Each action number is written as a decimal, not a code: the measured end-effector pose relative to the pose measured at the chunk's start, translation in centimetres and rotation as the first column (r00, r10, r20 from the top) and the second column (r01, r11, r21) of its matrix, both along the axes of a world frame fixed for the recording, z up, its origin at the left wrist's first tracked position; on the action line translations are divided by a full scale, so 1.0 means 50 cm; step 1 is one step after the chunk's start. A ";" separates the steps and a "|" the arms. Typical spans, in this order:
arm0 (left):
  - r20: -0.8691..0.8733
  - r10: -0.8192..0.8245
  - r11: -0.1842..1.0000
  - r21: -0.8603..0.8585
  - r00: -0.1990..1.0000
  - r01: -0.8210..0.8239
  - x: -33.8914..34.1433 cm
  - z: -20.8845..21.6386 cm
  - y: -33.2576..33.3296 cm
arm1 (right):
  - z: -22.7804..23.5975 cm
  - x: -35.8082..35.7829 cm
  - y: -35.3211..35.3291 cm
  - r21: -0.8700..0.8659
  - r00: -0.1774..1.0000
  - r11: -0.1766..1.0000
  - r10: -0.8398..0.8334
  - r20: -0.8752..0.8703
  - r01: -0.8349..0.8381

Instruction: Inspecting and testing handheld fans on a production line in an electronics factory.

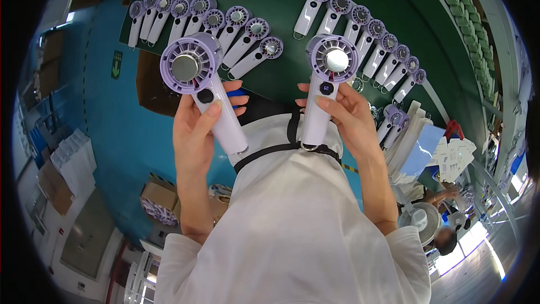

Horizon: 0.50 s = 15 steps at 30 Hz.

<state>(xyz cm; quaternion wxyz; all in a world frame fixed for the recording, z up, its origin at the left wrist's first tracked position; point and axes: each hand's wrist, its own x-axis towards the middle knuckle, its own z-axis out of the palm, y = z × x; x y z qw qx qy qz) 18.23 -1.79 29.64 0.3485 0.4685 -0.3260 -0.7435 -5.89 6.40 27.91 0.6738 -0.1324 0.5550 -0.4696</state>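
Each of my hands holds up a purple-and-white handheld fan with a round vented head and a silver disc at its centre. My left hand (pixel 194 121) is closed around the handle of one handheld fan (pixel 222 121), its thumb beside the dark round display. In my right hand (pixel 349 112) is the other handheld fan (pixel 316 118), whose small display is lit; the thumb rests just below that display. Both fans are held head up, the handles pointing back toward my body. A metal loop shows at the bottom of each handle.
Rows of similar fans (pixel 247 34) lie on the green table (pixel 281 87), left and right (pixel 374 39). Papers and a blue sheet (pixel 419 149) are at its right end. A cardboard box (pixel 160 194) stands on the floor, left. A person (pixel 444 239) sits near a white fan, lower right.
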 end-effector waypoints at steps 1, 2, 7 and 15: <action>0.002 -0.005 1.000 0.000 1.000 0.005 0.001 -0.001 -0.002 | -0.003 -0.001 0.001 -0.009 1.000 1.000 -0.001 -0.003 0.001; 0.005 -0.003 1.000 0.006 1.000 0.003 0.002 -0.002 -0.004 | -0.002 -0.002 -0.001 -0.009 1.000 1.000 -0.007 -0.001 0.007; 0.029 -0.008 1.000 0.014 1.000 0.007 -0.008 0.001 -0.013 | 0.000 -0.010 -0.006 -0.020 0.999 0.999 0.027 -0.020 -0.027; 0.028 -0.033 0.999 0.021 0.999 0.032 -0.023 -0.009 -0.022 | 0.002 -0.025 -0.011 0.005 1.000 1.000 0.020 -0.016 -0.020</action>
